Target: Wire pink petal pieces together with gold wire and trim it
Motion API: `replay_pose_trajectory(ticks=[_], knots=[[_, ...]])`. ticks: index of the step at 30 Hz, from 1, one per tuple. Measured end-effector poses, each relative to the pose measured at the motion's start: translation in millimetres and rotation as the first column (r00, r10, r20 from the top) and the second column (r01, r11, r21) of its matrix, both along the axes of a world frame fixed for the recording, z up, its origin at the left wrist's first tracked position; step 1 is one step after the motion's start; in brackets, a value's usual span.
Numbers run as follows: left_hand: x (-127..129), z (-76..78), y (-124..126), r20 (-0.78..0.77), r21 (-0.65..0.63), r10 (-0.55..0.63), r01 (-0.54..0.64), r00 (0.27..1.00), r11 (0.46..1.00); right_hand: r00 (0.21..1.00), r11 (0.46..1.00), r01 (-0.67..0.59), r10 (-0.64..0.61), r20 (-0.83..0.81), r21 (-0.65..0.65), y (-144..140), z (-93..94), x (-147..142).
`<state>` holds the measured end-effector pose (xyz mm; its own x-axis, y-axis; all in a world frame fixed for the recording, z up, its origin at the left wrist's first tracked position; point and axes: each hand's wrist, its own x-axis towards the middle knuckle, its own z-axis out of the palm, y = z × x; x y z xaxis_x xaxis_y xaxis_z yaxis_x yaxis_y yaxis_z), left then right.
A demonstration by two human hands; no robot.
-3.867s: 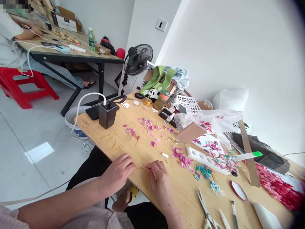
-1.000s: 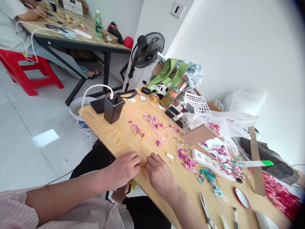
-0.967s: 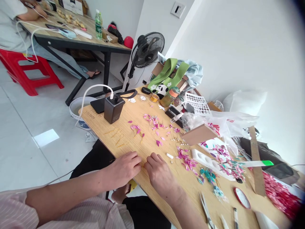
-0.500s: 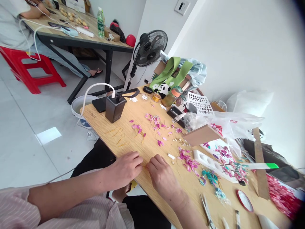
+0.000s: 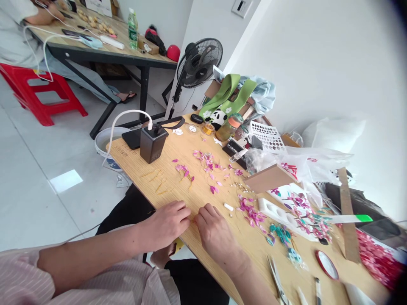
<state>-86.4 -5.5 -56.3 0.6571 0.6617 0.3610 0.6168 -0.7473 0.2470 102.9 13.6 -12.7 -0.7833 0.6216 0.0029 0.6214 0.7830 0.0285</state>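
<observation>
Left hand: the left hand point(image 5: 167, 222) rests on the pale wooden table point(image 5: 178, 199) near its front edge, fingers curled narrow, tips meeting the right ones
Right hand: the right hand point(image 5: 213, 231) is also curled; I cannot tell for sure what is pinched, perhaps a thin gold wire piece
Thing between hands: very small and light, probably bends easily; better to take it by the ends with fingertips
Nearby: loose thin gold wires point(image 5: 157, 182) at 11 o'clock, small pink petals point(image 5: 210, 163) at 12 o'clock, a white small bead point(image 5: 228, 207) at 2 o'clock
Edges: the table edge is just under the left wrist, so small parts may roll off
Open room: bare wood between the hands and the black charger block point(image 5: 152, 144)
</observation>
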Motion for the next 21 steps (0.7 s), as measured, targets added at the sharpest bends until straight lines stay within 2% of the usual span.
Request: replay_pose_trajectory(ticks=[21], knots=[[-0.7,7.3,0.6,-0.056,0.007,-0.013,0.013,0.998,1.000,0.999,1.000,0.010,-0.011,-0.038,-0.026,0.1,2.3,0.2]])
